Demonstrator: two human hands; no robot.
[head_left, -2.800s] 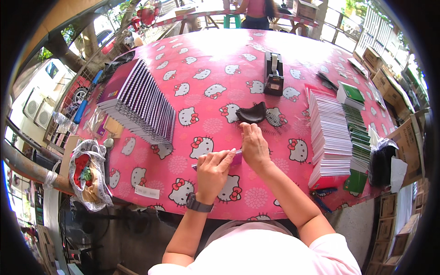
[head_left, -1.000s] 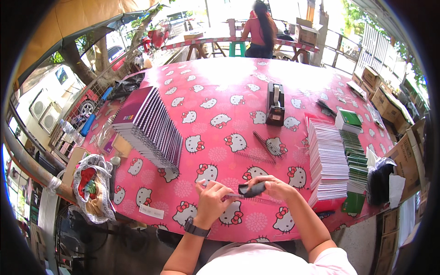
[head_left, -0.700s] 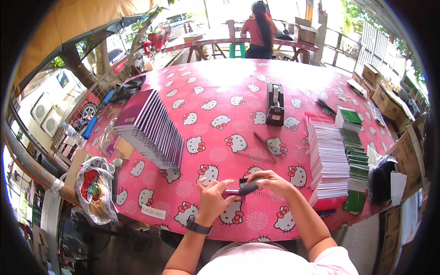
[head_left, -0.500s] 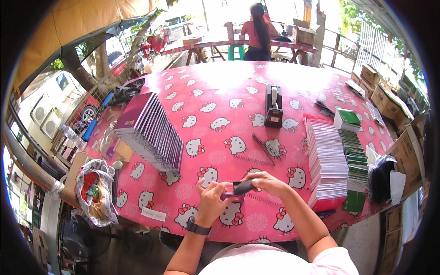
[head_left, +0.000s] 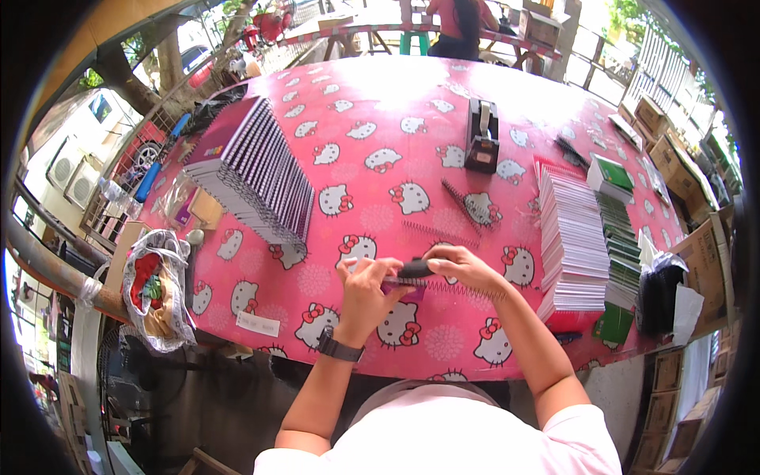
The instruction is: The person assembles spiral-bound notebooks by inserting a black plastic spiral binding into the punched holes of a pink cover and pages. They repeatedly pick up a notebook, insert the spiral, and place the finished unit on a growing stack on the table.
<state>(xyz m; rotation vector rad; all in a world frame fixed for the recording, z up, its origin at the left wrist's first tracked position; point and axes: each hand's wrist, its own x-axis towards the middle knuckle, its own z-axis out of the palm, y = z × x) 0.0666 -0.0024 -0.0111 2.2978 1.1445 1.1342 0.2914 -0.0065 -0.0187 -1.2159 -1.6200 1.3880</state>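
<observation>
My left hand (head_left: pixel 364 297) grips a small purple notebook (head_left: pixel 413 294) at its edge, thumb in front and fingers behind. A dark spiral coil (head_left: pixel 467 291) runs along the notebook's edge and sticks out to the right, under my right wrist. My right hand (head_left: pixel 463 267) is closed on a black, rounded, block-like piece (head_left: pixel 415 269), which lies along the coiled edge. What the piece is, I cannot make out. Beyond my hands, loose spiral coils (head_left: pixel 459 202) lie on the pink patterned tablecloth (head_left: pixel 372 218).
A tall stack of purple spiral notebooks (head_left: pixel 257 178) stands at left, beside a plastic bag (head_left: pixel 158 293). A black tape dispenser (head_left: pixel 482 136) is at the back. Rows of white-edged notebooks (head_left: pixel 571 245) and green notebooks (head_left: pixel 613 178) stand at right. Another person (head_left: pixel 459 28) is at a far table.
The view has tipped downward. The black piece has gone from tilted above the notebook to lying level against its edge. Both hands keep their holds.
</observation>
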